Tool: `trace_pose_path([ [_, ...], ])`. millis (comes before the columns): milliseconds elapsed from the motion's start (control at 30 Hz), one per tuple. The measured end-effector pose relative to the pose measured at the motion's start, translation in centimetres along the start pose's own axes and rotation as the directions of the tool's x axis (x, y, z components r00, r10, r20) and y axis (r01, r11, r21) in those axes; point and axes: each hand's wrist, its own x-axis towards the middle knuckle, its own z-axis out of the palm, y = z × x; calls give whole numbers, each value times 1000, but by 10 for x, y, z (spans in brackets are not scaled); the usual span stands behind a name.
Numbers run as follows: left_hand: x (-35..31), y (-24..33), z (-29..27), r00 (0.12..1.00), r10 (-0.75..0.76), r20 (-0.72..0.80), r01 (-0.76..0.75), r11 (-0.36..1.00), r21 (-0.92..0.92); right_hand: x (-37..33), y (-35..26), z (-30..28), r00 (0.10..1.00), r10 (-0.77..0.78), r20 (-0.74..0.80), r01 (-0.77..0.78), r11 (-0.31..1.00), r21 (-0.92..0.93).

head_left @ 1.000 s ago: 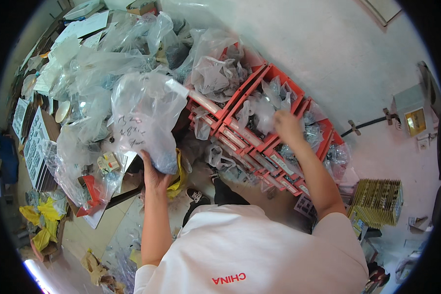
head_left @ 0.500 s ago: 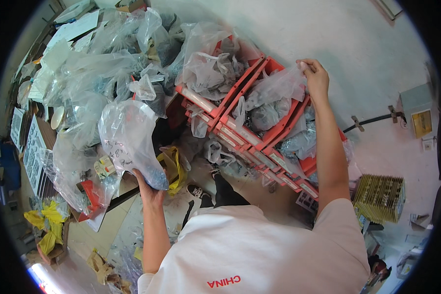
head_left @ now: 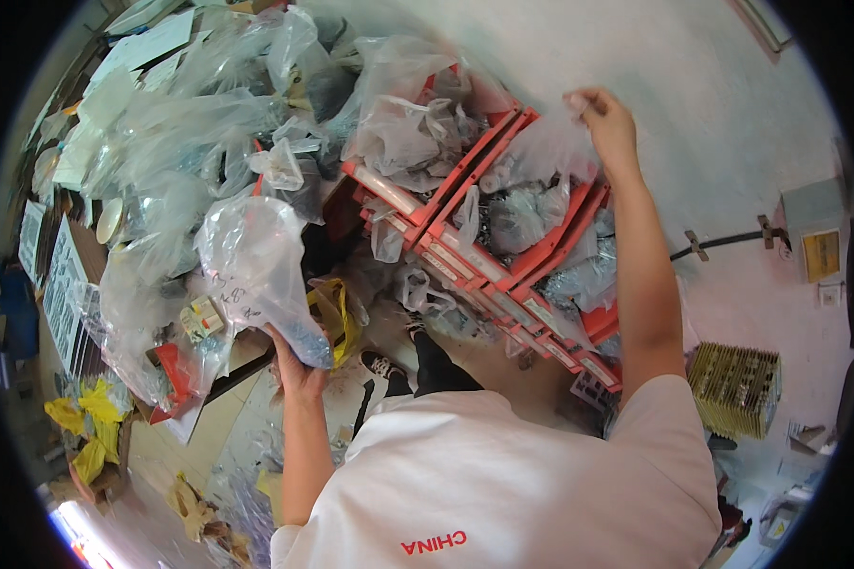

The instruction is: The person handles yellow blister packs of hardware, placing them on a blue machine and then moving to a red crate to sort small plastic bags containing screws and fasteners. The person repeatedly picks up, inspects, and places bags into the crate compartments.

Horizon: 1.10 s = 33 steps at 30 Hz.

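Observation:
My left hand [head_left: 299, 368] is closed round the lower end of a clear plastic bag [head_left: 251, 248] with dark handwriting on it. Small bluish-grey pieces, too fine to make out, fill the bag's bottom; its upper part leans toward the heap at left. My right hand [head_left: 605, 128] is raised over the red bins, thumb and fingers pinching the edge of another clear plastic bag [head_left: 546, 152]. That bag sits in a red stacking bin [head_left: 465, 254] and is drawn upward toward my fingers. Grey contents show low in it.
A large heap of filled plastic bags [head_left: 180, 133] lies at left. Another bagged red bin [head_left: 389, 185] adjoins the one under my right hand. Yellow bags [head_left: 95, 431] lie at lower left. A stack of yellowish ridged panels [head_left: 733, 389] stands at right, by the pale wall [head_left: 712, 171].
My right hand has risen slightly and moved a little left, lifting the bag's edge higher. My left hand and its bag have shifted slightly to the right.

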Motion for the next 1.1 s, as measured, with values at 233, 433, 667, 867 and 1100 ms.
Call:
trace_pose_path([
  [233, -12, -2, 22, 999, 40, 25, -44, 975, 219, -73, -44, 30, 979, -202, -13, 196, 961, -194],
  [433, -23, -3, 25, 999, -42, 17, 35, 956, 291, -161, -139, 93, 809, -354, 469, 246, 929, 276],
  [667, -40, 2, -11, 990, -60, 127, -40, 749, 661, -234, -156, 166, 571, -146, 808, 195, 980, 40],
  [867, -51, 14, -65, 968, 6, 249, -149, 816, 558, -310, -159, 201, 470, -20, 882, -86, 994, 68],
  [1100, -35, 34, -100, 944, 326, 47, -327, 909, 260, -360, -155, 219, 545, -128, 829, 196, 980, 22],
])
